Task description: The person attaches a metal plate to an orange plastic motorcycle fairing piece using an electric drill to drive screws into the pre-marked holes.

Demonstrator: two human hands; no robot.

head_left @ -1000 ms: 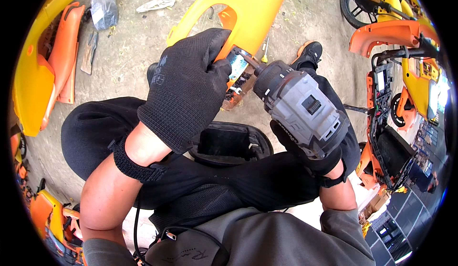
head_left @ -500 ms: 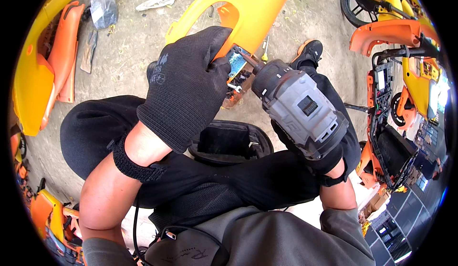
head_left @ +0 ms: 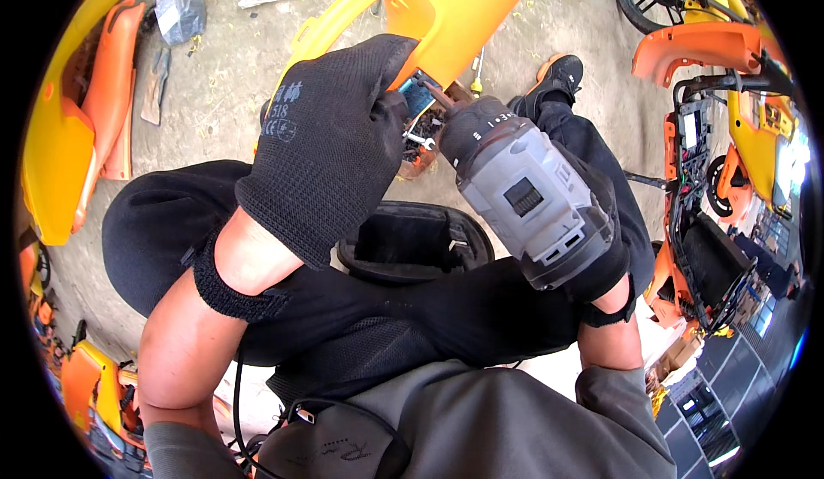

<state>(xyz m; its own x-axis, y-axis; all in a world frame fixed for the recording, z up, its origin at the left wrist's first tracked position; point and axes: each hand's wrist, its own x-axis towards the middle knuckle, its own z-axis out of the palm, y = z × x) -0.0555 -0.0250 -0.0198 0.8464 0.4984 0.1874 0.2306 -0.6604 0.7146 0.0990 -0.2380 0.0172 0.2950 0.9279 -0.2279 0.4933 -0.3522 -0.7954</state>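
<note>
Left hand (head_left: 330, 148) on yellow panel (head_left: 455, 7), right hand (head_left: 605, 277) around drill (head_left: 528, 196)

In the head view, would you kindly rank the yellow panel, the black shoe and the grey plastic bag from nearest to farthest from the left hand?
From the left hand:
1. Yellow panel, under its fingers, just ahead.
2. Black shoe, to the right on the ground.
3. Grey plastic bag, far upper left.

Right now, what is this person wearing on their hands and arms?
The left hand wears a black knit glove with pale printed markings on its back and a black ribbed cuff at the wrist. The right hand, mostly hidden, shows a matching black glove and cuff. Both forearms are bare; grey sleeves start near the elbows.
</note>
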